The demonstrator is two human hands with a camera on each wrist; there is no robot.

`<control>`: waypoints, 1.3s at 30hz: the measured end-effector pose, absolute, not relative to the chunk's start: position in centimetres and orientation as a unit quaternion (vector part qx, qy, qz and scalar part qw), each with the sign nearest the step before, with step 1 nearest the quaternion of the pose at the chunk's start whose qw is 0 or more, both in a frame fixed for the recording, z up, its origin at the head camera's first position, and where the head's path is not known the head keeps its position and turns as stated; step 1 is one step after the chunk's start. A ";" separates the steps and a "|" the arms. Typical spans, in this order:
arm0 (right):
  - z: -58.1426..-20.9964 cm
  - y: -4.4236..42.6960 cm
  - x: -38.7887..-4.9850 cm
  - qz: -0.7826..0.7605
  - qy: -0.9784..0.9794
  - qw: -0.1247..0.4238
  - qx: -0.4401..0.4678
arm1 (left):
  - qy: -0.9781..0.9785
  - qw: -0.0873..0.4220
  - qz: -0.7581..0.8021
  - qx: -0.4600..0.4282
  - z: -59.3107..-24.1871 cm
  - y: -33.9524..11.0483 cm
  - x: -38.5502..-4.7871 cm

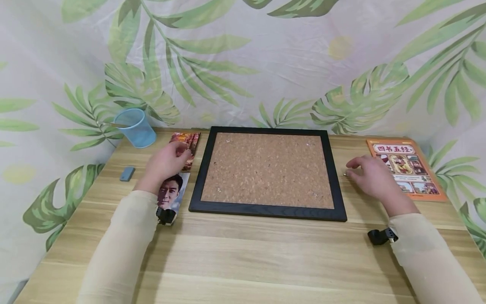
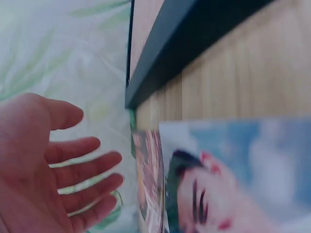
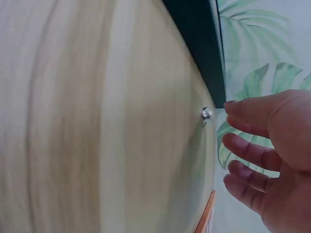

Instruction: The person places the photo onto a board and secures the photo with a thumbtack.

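My left hand [image 1: 167, 162] hovers over two photos at the left of the framed cork board [image 1: 267, 169]. Its fingers are spread and hold nothing in the left wrist view. Partly under it lies a photo of red autumn foliage [image 1: 193, 145]; nearer me is a portrait photo [image 1: 176, 190], partly hidden by my wrist. At the board's right, my right hand [image 1: 370, 175] has loosely bent fingers near a small clear push pin [image 3: 207, 114] on the table. A gap shows between pin and fingertips. Several similar clear pins stand in the cork, near its corners.
A blue mesh pen cup [image 1: 138, 128] stands at the back left, with a small grey-blue block [image 1: 127, 174] in front of it. An orange book [image 1: 408, 169] lies on the right beside my right hand. A leaf-patterned cloth [image 1: 281, 76] hangs behind the wooden table [image 1: 243, 257].
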State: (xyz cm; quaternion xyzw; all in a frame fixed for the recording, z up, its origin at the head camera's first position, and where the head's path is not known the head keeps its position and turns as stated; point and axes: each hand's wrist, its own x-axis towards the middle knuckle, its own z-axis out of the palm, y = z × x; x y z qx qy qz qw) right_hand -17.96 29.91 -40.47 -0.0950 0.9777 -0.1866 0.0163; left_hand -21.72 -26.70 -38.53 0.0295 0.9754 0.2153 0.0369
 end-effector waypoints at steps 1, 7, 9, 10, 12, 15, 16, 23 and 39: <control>-40.6 30.0 -18.1 -0.180 0.978 0.017 -0.100 | 0.977 0.043 0.208 0.028 -38.5 -27.0 -21.9; -41.3 30.4 -18.5 -0.156 0.980 0.007 -0.124 | 0.987 0.093 0.132 0.006 -38.7 -28.3 -23.1; -41.6 30.4 -18.5 -0.156 0.979 0.000 -0.130 | 0.986 0.114 0.119 -0.015 -38.9 -28.5 -23.4; -41.7 30.4 -18.6 -0.158 0.979 -0.003 -0.131 | 0.986 0.121 0.116 -0.024 -39.0 -28.6 -23.5; -41.9 30.2 -18.6 -0.162 0.978 -0.009 -0.134 | 0.982 0.132 0.126 -0.040 -39.3 -28.8 -23.8; -42.1 30.0 -18.6 -0.166 0.976 -0.014 -0.137 | 0.977 0.142 0.154 -0.049 -39.8 -29.0 -24.1; -42.1 30.0 -18.6 -0.165 0.977 -0.012 -0.137 | 0.975 0.146 0.162 -0.049 -39.9 -29.1 -24.2; -41.8 29.7 -18.5 -0.172 0.976 -0.016 -0.131 | 0.974 0.087 0.209 -0.018 -40.4 -30.0 -24.7; -40.9 28.3 -17.9 -0.206 0.971 -0.044 -0.117 | 0.923 -0.092 0.374 -0.001 -39.2 -29.7 -21.7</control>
